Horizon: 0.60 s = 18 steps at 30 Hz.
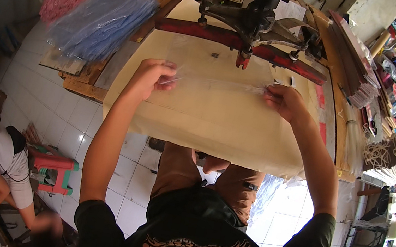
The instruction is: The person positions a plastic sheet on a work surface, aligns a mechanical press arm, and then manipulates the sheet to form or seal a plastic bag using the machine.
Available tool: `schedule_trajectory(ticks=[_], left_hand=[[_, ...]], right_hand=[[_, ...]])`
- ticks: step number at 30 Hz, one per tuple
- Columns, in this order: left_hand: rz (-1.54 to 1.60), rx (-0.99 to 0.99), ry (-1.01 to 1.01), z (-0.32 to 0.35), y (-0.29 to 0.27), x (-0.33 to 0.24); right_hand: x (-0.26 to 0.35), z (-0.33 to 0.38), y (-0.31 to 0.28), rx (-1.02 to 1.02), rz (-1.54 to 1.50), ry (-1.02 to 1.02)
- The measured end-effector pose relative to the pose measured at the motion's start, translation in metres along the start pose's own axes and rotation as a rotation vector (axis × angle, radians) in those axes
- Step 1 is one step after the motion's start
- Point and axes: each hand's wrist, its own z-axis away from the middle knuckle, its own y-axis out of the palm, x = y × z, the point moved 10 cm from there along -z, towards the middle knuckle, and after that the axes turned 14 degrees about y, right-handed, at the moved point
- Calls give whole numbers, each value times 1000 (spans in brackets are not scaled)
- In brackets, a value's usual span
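My left fingers [169, 72] pinch end of clear plastic film [221, 81]. Film spans over tan sheet [208, 123], near side of red press bar [198, 30]; likely light, limp, slippery, best held by edges. My right fingers [273, 95] pinch other end.

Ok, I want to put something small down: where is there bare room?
The paper looks bare between the film and its own near edge, though clear film is hard to see. White floor shows between the table and the red stool. It is crowded at the left, with blue bags and a pink bundle, and at the right, with stacked strips.
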Motion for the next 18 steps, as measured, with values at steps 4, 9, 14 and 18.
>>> schedule_trajectory(ticks=[4,9,14,18], left_hand=[[3,55,-28,-47,6,3],[-37,81,-103,-46,4,11],[57,63,-104,-42,1,19],[138,65,-75,-51,8,12]], right_hand=[[8,-5,-6,-12,-26,-39],[-2,-7,-7,12,4,69],[-1,-17,-10,-15,-49,118],[5,-29,-15,-8,-136,112]])
